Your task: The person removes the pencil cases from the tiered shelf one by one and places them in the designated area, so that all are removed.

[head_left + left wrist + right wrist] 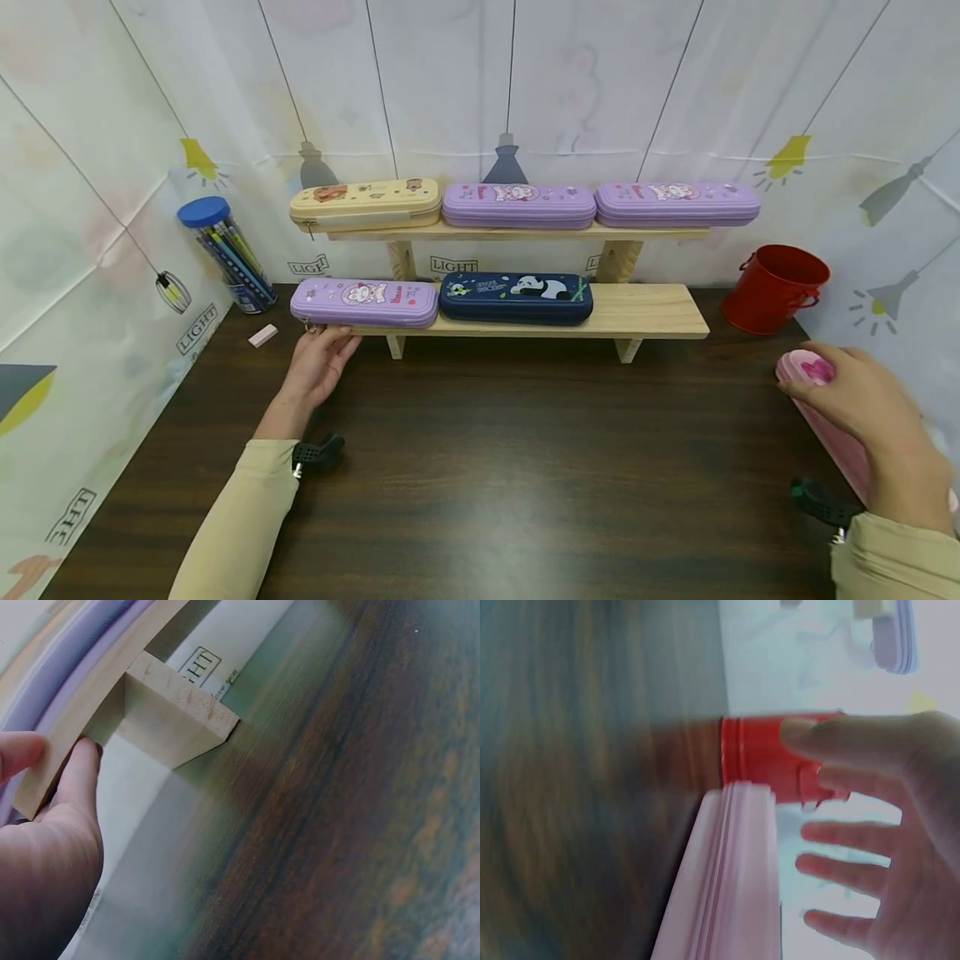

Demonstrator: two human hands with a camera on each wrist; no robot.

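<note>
My left hand holds the left end of the lower wooden shelf, thumb at the front edge and a finger beneath the board. Just above it lies a purple pencil case with a cartoon print. Beside that sits a dark blue panda pencil case. At the far right, my right hand hovers over a pink pencil case. In the right wrist view its fingers are spread, apart from the long pink case; the hand hides part of the case in the head view.
On the upper shelf are a cream pencil case and two purple ones. A red bucket stands at the back right. A blue-lidded tub of pencils stands at the back left, near a small pink eraser.
</note>
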